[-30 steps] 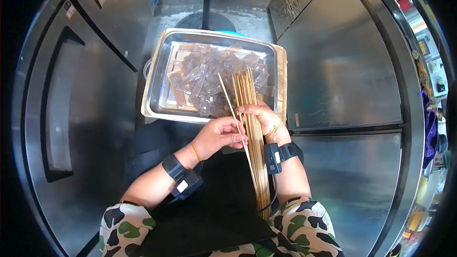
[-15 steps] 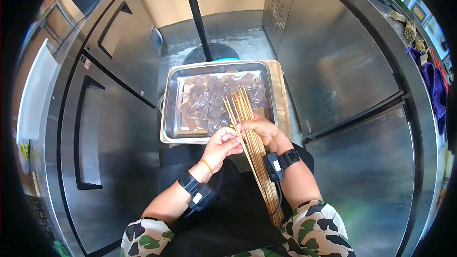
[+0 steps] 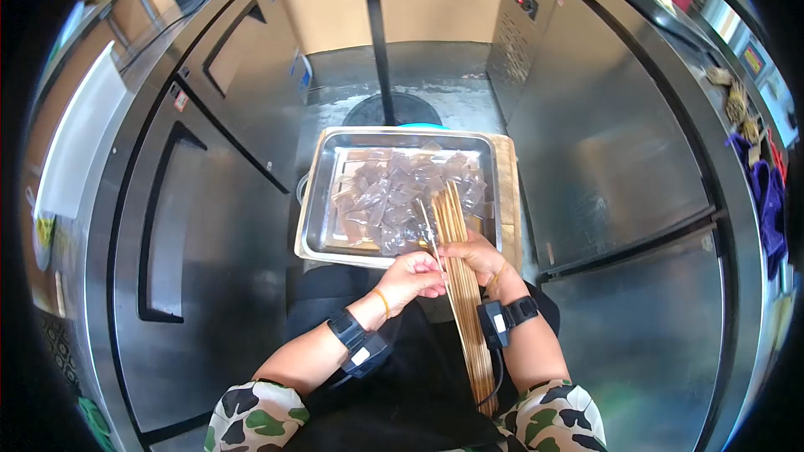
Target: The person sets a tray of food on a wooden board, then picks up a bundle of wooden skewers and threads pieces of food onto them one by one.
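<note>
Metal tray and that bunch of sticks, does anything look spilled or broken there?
Nothing stands out. The translucent pieces lie heaped inside the metal tray, with none visible outside it. The right hand holds the bundle of sticks together; one stick slants apart, held by the left hand, and no break shows.

Silver is shown by the tray [image 3: 316, 230], translucent mauve-brown by the pieces [image 3: 383, 194] inside it, golden tan by the skewers [image 3: 466, 301]; below the tray, sleeves [image 3: 261, 420] are patterned in green-and-black camouflage.
</note>
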{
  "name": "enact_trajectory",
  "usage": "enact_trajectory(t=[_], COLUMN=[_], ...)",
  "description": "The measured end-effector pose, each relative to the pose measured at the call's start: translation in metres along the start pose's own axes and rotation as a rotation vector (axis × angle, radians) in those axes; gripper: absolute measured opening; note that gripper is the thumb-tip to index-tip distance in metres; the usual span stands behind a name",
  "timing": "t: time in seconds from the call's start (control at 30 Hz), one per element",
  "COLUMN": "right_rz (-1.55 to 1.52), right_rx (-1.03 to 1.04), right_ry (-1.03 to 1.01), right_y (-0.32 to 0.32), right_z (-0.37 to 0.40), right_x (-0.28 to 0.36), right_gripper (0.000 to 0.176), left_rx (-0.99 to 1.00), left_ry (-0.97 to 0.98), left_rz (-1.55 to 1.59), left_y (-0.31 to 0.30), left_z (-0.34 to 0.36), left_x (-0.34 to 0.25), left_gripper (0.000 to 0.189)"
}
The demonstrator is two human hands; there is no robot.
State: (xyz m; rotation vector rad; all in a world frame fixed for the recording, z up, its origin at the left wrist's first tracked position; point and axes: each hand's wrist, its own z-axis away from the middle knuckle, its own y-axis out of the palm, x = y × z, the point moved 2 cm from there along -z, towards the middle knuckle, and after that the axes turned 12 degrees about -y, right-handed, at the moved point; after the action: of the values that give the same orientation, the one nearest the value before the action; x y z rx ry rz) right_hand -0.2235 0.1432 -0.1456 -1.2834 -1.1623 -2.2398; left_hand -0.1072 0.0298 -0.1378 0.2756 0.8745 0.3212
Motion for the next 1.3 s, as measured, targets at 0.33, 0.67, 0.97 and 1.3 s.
enact_trajectory(t=[0.33, 0.67, 0.97, 1.3], right_rz=[-0.049, -0.077, -0.050, 0.028], right_rx=[-0.029, 0.000, 0.039, 0.043], right_ry=[0.044, 0.082, 0.098, 0.116], right_y=[0.003, 0.014, 0.017, 0.029], right_z=[0.009, 0.005, -0.007, -0.014], right_x=[0.008, 0.009, -0.004, -0.004], right_gripper=[0.033, 0.030, 0.034, 0.027], left_rx=[-0.162, -1.062, -0.204, -0.339], left_ry=[0.240, 0.157, 0.248, 0.358], left_rz=[-0.299, -1.180, 0.343, 0.218], left_y=[-0.059, -0.123, -0.097, -0.097], left_z=[-0.011, -0.027, -0.026, -0.035], left_x=[-0.038, -0.070, -0.058, -0.060], left_gripper=[0.008, 0.030, 0.007, 0.009])
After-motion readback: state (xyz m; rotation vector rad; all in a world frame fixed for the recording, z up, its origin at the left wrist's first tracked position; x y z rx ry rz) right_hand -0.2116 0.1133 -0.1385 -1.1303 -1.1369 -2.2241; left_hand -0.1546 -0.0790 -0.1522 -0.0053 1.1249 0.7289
